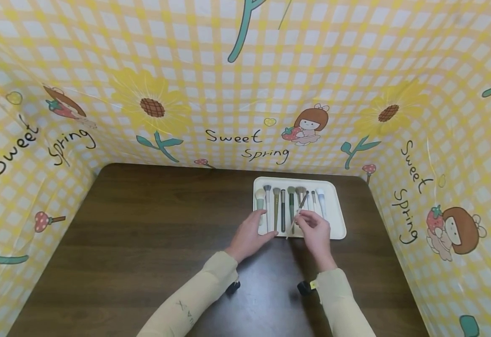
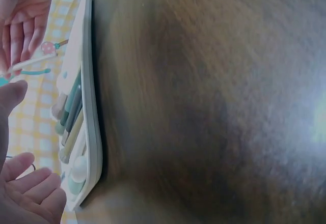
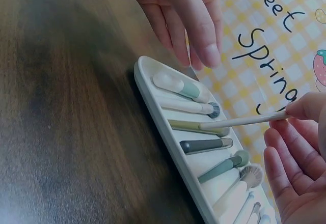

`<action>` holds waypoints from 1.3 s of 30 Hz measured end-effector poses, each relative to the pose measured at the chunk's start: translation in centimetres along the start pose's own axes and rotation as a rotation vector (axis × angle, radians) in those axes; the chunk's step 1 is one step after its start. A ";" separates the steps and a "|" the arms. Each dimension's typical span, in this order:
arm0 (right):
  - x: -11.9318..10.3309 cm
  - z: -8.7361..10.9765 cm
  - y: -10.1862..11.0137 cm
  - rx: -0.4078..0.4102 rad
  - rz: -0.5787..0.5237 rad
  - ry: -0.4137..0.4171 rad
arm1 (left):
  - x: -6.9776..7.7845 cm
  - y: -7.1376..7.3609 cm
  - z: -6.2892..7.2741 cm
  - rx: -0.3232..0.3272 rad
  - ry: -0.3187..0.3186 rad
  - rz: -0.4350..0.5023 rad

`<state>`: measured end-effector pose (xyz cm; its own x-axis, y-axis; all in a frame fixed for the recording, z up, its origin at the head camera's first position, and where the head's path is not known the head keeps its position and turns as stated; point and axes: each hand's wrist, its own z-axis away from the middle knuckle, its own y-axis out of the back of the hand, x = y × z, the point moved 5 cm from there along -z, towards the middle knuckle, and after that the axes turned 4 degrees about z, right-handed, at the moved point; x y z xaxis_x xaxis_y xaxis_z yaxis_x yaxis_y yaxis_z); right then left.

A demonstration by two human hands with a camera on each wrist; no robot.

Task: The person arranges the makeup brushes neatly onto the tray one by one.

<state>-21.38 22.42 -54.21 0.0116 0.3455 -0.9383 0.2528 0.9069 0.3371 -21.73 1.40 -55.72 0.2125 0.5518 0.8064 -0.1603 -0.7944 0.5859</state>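
My right hand pinches a slim makeup brush between thumb and fingers, above a white tray. Its pale handle points toward my left hand in the right wrist view. My left hand hovers by the tray's left end with relaxed fingers, holding nothing. Several makeup brushes lie side by side in the tray. Among them are a thick white-and-green brush, an olive-handled brush, a short dark brush, a green brush and a fluffy fan-like brush.
The tray sits near the back right of a dark wooden table. A yellow checked cloth with printed flowers and lettering walls the table at the back and both sides. Small black devices are strapped under both wrists.
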 end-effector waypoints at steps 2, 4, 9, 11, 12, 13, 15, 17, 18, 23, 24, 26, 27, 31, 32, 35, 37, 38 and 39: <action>0.1 0.0 0.2 0.001 -0.001 -0.006 | -0.2 0.1 -0.1 -0.003 0.003 -0.003; 0.2 0.0 0.4 0.003 -0.004 -0.010 | -0.5 0.1 -0.3 -0.006 0.005 -0.014; 0.2 0.2 0.8 0.002 -0.020 -0.025 | -0.9 0.2 -0.7 -0.016 0.021 -0.019; 0.3 0.2 0.8 0.001 -0.025 -0.034 | -1.1 0.2 -0.9 -0.023 0.030 -0.026; 0.4 0.3 0.9 0.001 -0.025 -0.037 | -1.2 0.1 -1.0 -0.026 0.031 -0.032; 0.5 0.3 0.9 0.001 -0.023 -0.043 | -1.3 0.1 -1.1 -0.030 0.035 -0.043; 0.6 0.3 1.0 0.004 -0.023 -0.049 | -1.5 0.0 -1.3 -0.034 0.038 -0.060; 0.8 0.3 1.0 0.011 -0.025 -0.049 | -1.6 -0.1 -1.5 -0.033 0.035 -0.064; 0.9 0.3 1.1 0.015 -0.026 -0.050 | -1.6 -0.1 -1.6 -0.033 0.034 -0.068; 1.2 0.2 1.5 0.031 -0.030 -0.046 | -1.7 -0.6 -1.9 -0.048 0.054 -0.089; 1.2 0.2 1.6 0.033 -0.031 -0.045 | -1.7 -0.7 -2.0 -0.056 0.062 -0.098; 1.3 0.2 1.9 0.039 -0.035 -0.045 | -1.6 -0.9 -1.9 -0.067 0.080 -0.101; 1.3 0.1 2.1 0.043 -0.037 -0.044 | -1.5 -0.9 -1.9 -0.067 0.083 -0.101; 1.5 -0.2 2.9 0.068 -0.035 -0.049 | -1.4 -1.0 -1.9 -0.070 0.098 -0.118; 1.5 -0.3 3.1 0.075 -0.026 -0.049 | -1.4 -1.0 -1.9 -0.071 0.102 -0.128; 1.6 -0.6 3.8 0.102 0.011 -0.051 | -1.7 -1.0 -2.0 -0.072 0.100 -0.163; 1.7 -0.9 4.4 0.113 0.050 -0.056 | -1.9 -1.0 -2.2 -0.075 0.097 -0.176; 1.8 -1.0 4.7 0.119 0.073 -0.059 | -2.0 -1.0 -2.2 -0.074 0.094 -0.176; 1.9 -1.2 5.0 0.123 0.095 -0.065 | -2.1 -1.1 -2.3 -0.074 0.092 -0.177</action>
<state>-21.23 27.86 -54.25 0.1025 0.4083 -0.9071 0.3642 0.8332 0.4162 -24.20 1.69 -57.83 0.1555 0.7044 0.6926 -0.1992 -0.6644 0.7204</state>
